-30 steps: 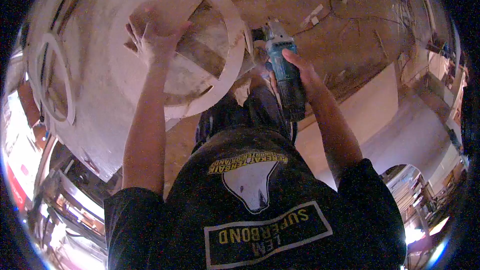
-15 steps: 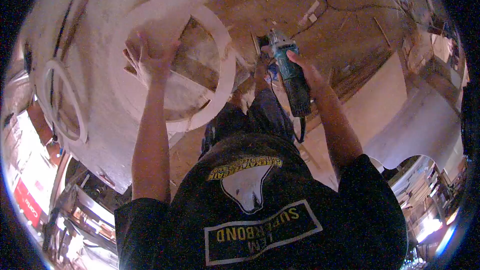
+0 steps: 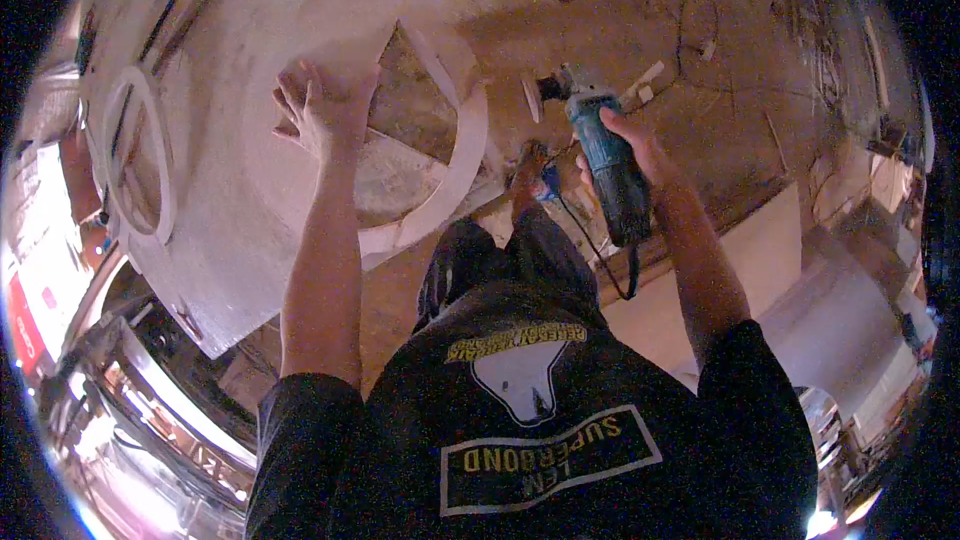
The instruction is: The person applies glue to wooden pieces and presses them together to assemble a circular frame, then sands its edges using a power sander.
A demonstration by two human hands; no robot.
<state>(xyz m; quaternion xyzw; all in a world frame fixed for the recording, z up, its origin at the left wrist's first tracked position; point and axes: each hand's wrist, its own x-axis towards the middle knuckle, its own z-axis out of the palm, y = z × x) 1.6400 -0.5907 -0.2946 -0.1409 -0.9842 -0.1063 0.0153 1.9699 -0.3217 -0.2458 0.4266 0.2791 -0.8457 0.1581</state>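
Note:
My left hand [image 3: 325,112] is open, its fingers spread over the upper left of a large pale ring [image 3: 468,150]. The hand appears to rest on the ring or on a pale piece covering part of it; I cannot tell which. In my right hand [image 3: 640,150] is a teal and black angle grinder [image 3: 603,145], gripped around its body. The grinder's head points up and left, and its disc [image 3: 532,98] stands edge-on, apart from the ring's right side. A dark cord hangs from the tool's rear end.
A smaller pale ring [image 3: 165,205] lies at the left. Between my legs and the grinder is a foot with a blue strap [image 3: 547,182]. Cables [image 3: 683,50] and wood scraps [image 3: 647,85] lie on the brown floor. Large pale sheets [image 3: 735,245] lie at the right.
The grinder and my right hand have shifted right in view, away from the ring's edge. My left hand has shifted slightly right, fingers still spread. The whole view has moved somewhat too.

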